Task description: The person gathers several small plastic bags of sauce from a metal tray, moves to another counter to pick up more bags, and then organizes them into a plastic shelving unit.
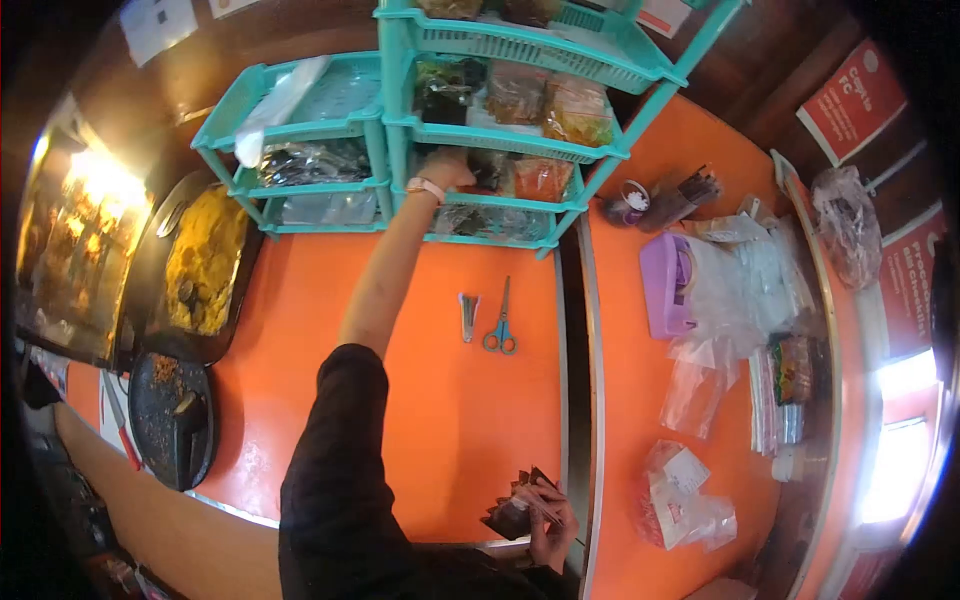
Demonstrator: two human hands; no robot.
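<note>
My left hand (447,168), with a pale band at the wrist, reaches into a middle tier of the teal plastic rack (510,142). Its fingertips are hidden among dark packets (487,170), so its grip does not show. Beside them in that tier lies an orange-red packet (543,180). Low in the view, near the counter's front edge, my right hand (556,528) is closed around several small dark sachets (512,508) with jagged edges, fanned out. On the orange counter (450,400) between the hands lie blue-handled scissors (500,335) and a small clear-and-white item (468,316).
At left, a metal tray (215,265) holds yellow food beside a lit display case (75,250); below sits a dark round pan (170,420). A purple tape dispenser (668,285), clear bags (700,385) and a red-and-white packet (680,500) occupy the right counter, past a gap.
</note>
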